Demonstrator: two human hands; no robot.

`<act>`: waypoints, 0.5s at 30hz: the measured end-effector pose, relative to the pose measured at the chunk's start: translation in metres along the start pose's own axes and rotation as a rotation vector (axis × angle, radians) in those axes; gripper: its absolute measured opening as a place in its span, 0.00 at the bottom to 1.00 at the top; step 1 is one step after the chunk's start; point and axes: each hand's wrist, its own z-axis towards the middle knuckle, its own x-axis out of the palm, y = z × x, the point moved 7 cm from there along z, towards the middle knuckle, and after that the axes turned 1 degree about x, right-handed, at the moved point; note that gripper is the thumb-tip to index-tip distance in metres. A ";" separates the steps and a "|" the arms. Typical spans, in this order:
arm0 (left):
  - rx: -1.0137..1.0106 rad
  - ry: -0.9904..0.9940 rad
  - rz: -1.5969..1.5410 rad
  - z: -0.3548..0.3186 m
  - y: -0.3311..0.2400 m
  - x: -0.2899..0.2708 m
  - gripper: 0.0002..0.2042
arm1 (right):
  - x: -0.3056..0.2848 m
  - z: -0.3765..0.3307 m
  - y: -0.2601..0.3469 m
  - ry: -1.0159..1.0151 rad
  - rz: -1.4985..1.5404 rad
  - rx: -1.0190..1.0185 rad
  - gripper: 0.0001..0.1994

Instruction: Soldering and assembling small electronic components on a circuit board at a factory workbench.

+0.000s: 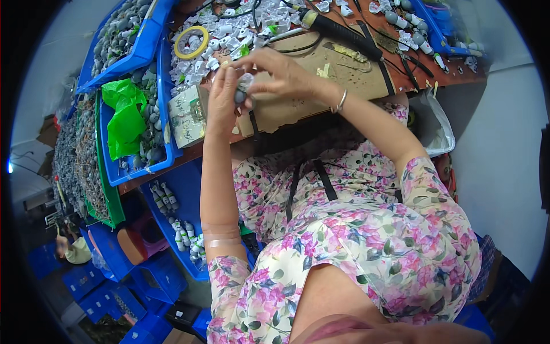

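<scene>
Currently, left hand (222, 96) grips grey-white part (241, 93); right hand (282, 73) curls alongside, hold unclear. Pale box (184, 114) bears dark lettering.

Worktop (454, 78) brightly lit; right hand (276, 72) slightly blurred at grip; shadow below-right; glare (10, 166) far left; outer rim black, bowed.

The right hand (281, 74) is blurring, and the fingers of both hands are covering much of the small grey-and-white part (241, 94) between them. Left of the left hand (220, 106), a bright green plastic bag (123, 114) is hiding some contents of a blue tray (143, 174). Beyond the hands, a blue bin (153, 41) is running off the top edge. Far left, behind them, a person (77, 251) is appearing too small to read.
</scene>
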 end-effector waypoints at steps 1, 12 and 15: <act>0.006 0.065 0.041 0.001 0.003 0.008 0.18 | 0.003 -0.009 0.008 0.000 0.111 -0.022 0.21; 0.059 0.334 0.366 0.015 0.028 0.058 0.19 | -0.053 -0.070 0.013 -0.155 -0.395 0.046 0.17; 0.107 0.318 0.386 0.018 0.031 0.065 0.17 | -0.062 -0.077 0.010 -0.095 -0.523 0.046 0.18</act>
